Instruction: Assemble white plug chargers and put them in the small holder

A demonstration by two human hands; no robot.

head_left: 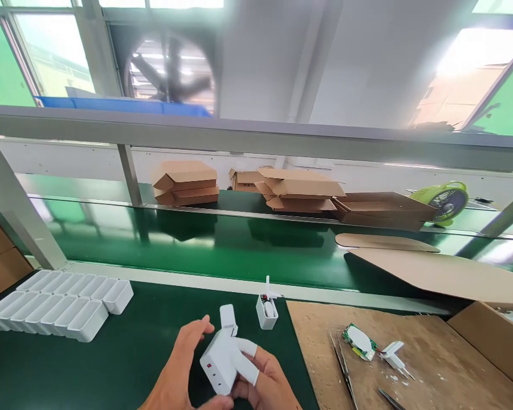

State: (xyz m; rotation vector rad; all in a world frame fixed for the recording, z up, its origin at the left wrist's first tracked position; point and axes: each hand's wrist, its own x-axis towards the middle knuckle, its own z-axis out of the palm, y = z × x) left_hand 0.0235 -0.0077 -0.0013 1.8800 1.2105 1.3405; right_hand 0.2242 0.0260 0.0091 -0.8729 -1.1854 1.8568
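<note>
A white plug-in charger housing [220, 364], with small port openings on one face and a hinged flap raised at its top, is held in my right hand [267, 382]. White finger cots cover two fingers of that hand, which press on the housing's side. My left hand [177, 364] is beside the housing on the left, fingers apart; its thumb lies near the lower edge, and whether it touches I cannot tell. Just beyond stands another open white housing [267, 314] with parts inside and a white piece sticking up.
White empty housings [85, 322] stand in rows at left. A brown board [320, 341] at right bears tweezers [344, 367], a green circuit board [359, 341] wired to a white plug piece [394, 356], and a dark-tipped tool [391, 398]. Cardboard boxes [301, 188] and a green fan [447, 202] stand behind.
</note>
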